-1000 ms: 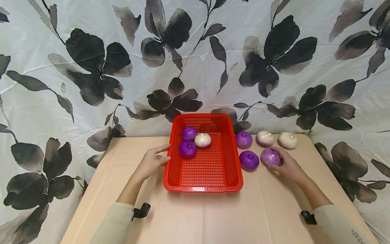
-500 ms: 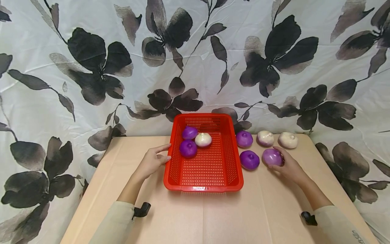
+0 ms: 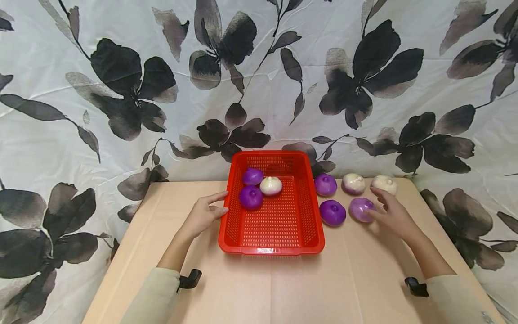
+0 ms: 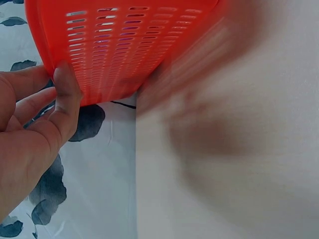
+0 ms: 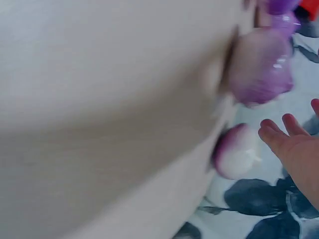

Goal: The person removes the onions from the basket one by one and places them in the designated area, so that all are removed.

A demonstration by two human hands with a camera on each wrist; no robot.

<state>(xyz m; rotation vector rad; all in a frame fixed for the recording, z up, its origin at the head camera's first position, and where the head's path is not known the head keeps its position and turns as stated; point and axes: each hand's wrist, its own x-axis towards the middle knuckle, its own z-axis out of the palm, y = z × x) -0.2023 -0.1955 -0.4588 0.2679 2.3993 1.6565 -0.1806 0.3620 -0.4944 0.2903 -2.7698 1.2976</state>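
A red perforated plastic basket (image 3: 271, 234) stands mid-table. In it lie two purple onions, one (image 3: 251, 197) nearer, and a white onion (image 3: 270, 186). My left hand (image 3: 202, 216) touches the basket's left rim, thumb and forefinger tips apart along it; the left wrist view shows the thumb (image 4: 65, 89) against the rim. My right hand (image 3: 394, 216) holds nothing, its fingers spread beside a light purple onion (image 3: 361, 209) on the table. The thumb overlaps this onion's edge in the head view; whether they touch I cannot tell. Fingers (image 5: 279, 137) appear apart from the onions in the right wrist view.
Right of the basket lie two dark purple onions, one behind (image 3: 325, 185) and one nearer (image 3: 332, 213). A purple-tinged white onion (image 3: 354, 184) and another white onion (image 3: 384, 183) sit along the back edge. Floral cloth (image 3: 283, 90) hangs behind the table (image 3: 251, 288).
My right hand has let go of the light purple onion and drawn back to the right, fingers spreading. That onion stays on the table. My left hand remains at the basket rim.
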